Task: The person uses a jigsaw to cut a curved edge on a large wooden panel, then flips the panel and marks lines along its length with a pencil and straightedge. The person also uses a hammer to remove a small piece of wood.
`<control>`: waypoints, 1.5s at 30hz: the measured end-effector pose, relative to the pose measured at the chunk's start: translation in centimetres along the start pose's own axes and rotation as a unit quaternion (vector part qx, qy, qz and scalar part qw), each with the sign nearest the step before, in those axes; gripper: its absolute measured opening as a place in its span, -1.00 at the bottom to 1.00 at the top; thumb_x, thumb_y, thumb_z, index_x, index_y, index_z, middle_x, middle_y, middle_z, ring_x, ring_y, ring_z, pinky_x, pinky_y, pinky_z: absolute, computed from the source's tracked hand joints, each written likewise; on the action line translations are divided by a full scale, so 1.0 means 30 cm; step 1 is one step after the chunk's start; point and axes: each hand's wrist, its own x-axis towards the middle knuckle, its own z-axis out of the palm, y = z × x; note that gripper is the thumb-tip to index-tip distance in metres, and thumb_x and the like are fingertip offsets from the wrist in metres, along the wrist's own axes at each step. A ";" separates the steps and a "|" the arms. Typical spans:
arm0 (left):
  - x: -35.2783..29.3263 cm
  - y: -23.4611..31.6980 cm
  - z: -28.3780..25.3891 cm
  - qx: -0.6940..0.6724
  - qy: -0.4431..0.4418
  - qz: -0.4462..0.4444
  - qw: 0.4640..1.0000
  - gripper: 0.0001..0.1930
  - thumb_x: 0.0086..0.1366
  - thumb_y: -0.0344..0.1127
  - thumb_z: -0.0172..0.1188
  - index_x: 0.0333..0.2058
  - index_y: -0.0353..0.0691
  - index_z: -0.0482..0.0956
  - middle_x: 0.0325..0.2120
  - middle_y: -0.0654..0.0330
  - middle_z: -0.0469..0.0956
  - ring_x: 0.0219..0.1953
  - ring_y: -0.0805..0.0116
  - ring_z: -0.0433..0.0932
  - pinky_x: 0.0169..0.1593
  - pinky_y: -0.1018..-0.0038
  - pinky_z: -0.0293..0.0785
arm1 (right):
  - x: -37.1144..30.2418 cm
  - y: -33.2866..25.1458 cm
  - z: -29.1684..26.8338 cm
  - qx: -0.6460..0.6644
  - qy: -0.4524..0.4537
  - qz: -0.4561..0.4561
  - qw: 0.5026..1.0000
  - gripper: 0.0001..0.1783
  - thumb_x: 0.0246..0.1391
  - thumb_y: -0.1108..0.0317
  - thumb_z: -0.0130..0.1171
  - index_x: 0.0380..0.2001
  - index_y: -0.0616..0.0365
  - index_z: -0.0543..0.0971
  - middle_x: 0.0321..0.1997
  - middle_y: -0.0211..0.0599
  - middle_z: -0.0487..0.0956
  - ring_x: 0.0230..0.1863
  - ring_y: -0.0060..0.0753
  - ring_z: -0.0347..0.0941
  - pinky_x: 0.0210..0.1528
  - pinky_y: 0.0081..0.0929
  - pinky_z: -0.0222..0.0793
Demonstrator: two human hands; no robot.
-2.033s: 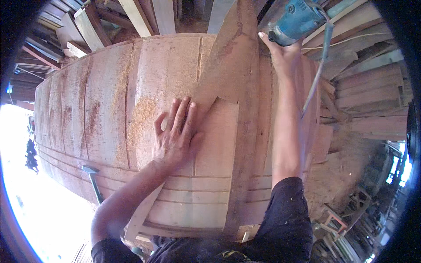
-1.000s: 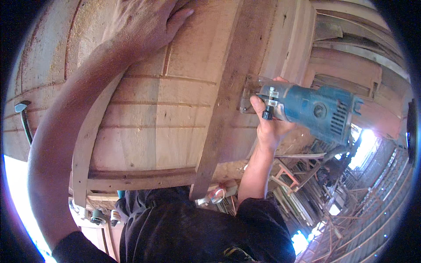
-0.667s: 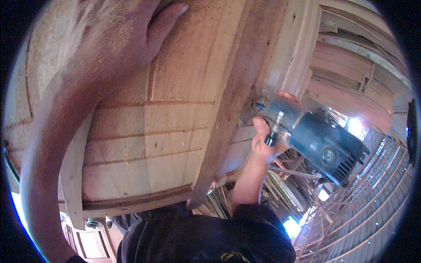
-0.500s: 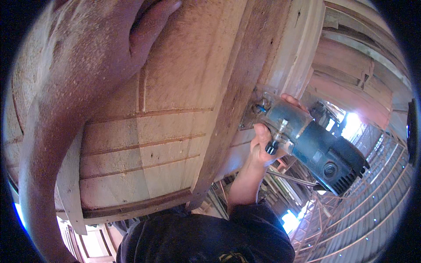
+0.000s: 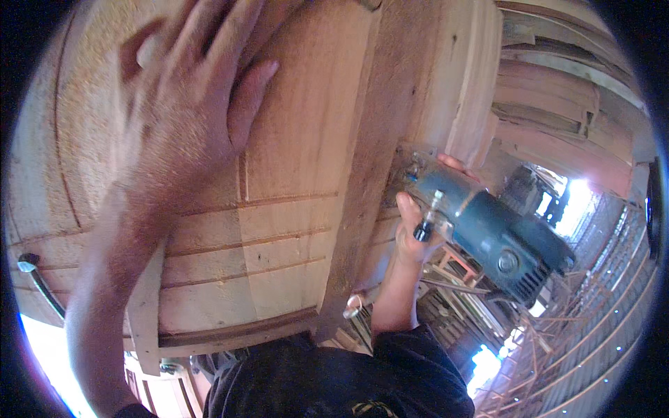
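My right hand (image 5: 412, 221) is wrapped round the lower housing of a blue-green trim router (image 5: 498, 233). The router's clear base plate (image 5: 412, 164) rests against a dark wooden strip (image 5: 373, 132) on a large wooden panel (image 5: 293, 146). A black knob shows beside my thumb. The base hides the cutting bit. My left hand (image 5: 185, 104), coated in sawdust, lies over the panel's upper left with its fingers stretched out and apart. It holds nothing, and its outline is slightly blurred. Narrow grooves run across the panel below it, and sawdust covers much of the surface.
Stacked boards (image 5: 557, 97) stand at the upper right. Past the router, wooden lengths (image 5: 460, 306) lie beneath the panel's edge, near corrugated metal sheeting (image 5: 592, 334). A dark tube with a pale end (image 5: 29, 263) shows at the far left.
My left hand has shifted down in the picture, and more of its fingers show. Less sawdust lies on the panel beside it. My right hand keeps its hold on the router; the view has shifted slightly.
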 end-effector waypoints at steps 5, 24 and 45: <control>-0.010 0.006 0.010 -0.031 -0.025 -0.008 0.999 -0.25 0.49 -0.04 0.16 0.55 -0.09 0.15 0.53 0.15 0.21 0.58 0.18 0.12 0.49 0.07 0.02 | 0.123 0.018 0.090 0.086 0.042 0.005 0.995 -0.02 -0.23 0.62 0.64 0.30 0.16 0.36 0.26 -0.14 0.50 0.18 -0.26 0.47 0.26 -0.24 0.48; 0.013 0.011 -0.036 -0.051 -0.090 -0.013 0.995 -0.24 0.53 -0.01 0.07 0.55 -0.24 0.09 0.57 0.01 0.08 0.62 0.09 0.00 0.53 0.02 -0.12 | 0.767 0.078 0.338 0.269 0.046 -0.008 0.962 -0.54 -0.08 0.62 0.61 -0.13 0.19 0.60 -0.16 -0.40 0.66 -0.12 -0.49 0.61 0.04 -0.39 0.59; 0.011 0.018 -0.054 -0.087 -0.064 -0.023 0.994 -0.23 0.45 -0.02 0.20 0.51 -0.21 0.20 0.53 0.00 0.18 0.58 0.05 0.11 0.48 -0.03 0.00 | 1.130 0.066 0.430 0.219 0.056 -0.075 0.971 -0.65 -0.05 0.55 0.62 -0.18 0.27 0.69 -0.10 -0.36 0.70 -0.01 -0.43 0.61 0.07 -0.38 0.54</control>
